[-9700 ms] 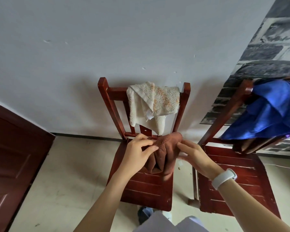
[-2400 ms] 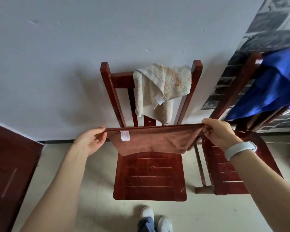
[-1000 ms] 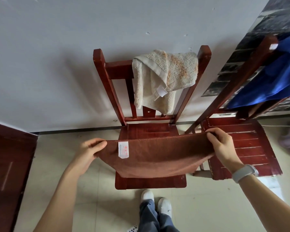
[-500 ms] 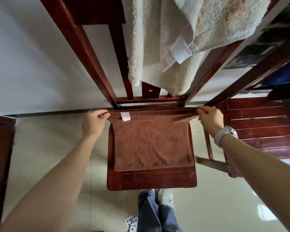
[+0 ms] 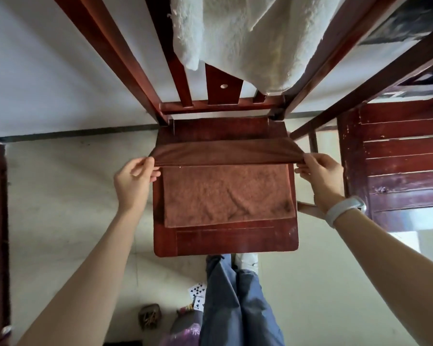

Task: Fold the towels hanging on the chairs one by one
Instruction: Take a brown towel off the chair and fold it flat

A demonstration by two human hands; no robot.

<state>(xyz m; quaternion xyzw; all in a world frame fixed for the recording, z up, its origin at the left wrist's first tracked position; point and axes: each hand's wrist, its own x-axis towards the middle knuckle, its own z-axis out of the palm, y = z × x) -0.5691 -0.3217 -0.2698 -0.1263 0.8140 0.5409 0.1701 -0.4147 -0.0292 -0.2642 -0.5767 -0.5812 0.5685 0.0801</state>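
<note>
Centrally, brown towel (image 5: 226, 193) on chair seat (image 5: 225, 239), left hand (image 5: 133, 181) and right hand (image 5: 320, 176) pinching its raised far edge, cream towel (image 5: 245, 38) draped top centre

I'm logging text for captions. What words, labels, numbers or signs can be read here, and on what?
No readable words, brands or labels show.
Playing cards on the floor: black club pips show; corner numbers are too small to read.
Brown terry towel on the red wooden chair seat: no tag shows.
White wristband: nothing printed shows.
</note>
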